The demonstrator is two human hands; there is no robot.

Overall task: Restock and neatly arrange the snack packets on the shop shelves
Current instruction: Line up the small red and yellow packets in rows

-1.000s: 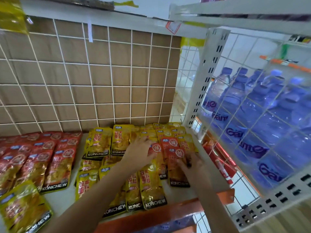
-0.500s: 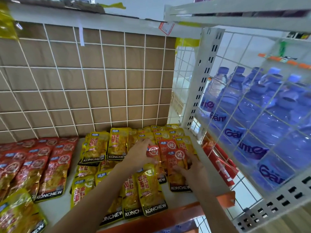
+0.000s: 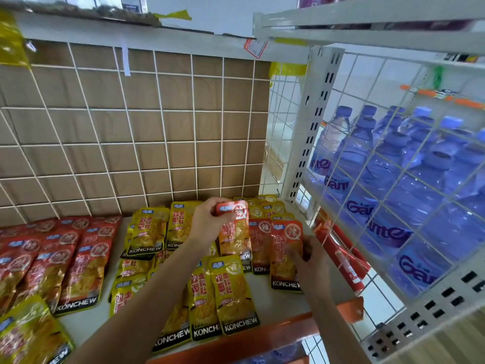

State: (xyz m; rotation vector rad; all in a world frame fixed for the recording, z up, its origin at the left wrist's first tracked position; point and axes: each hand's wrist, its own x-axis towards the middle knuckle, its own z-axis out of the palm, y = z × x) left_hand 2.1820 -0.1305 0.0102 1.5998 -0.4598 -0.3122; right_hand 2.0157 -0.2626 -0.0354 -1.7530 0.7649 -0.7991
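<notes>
**Orange-red packet** [image 3: 237,235]: right part of the shelf [image 3: 86,328], raised by its top edge above the packets beneath. The left hand [image 3: 207,222] grasps it, fingers curled over the top.

**Second orange-red packet** [image 3: 284,248]: lies flat just beside the first. The right hand [image 3: 311,258] is at its right edge, too blurred to tell a grasp from a mere touch.

**Yellow packets** [image 3: 231,292]: centre, overlapping, several crooked, with orange-red ones mixed in at the right (sorting looks unfinished).

**Red packets** [image 3: 78,261]: left, lapped in fairly even rows.

**Progress, as judged:** stock is largely on the shelf. The centre and right groups remain to be squared up.

**Surroundings:** wire grid [image 3: 157,127] behind. Water bottles [image 3: 367,166] stand on the neighbouring rack.
</notes>
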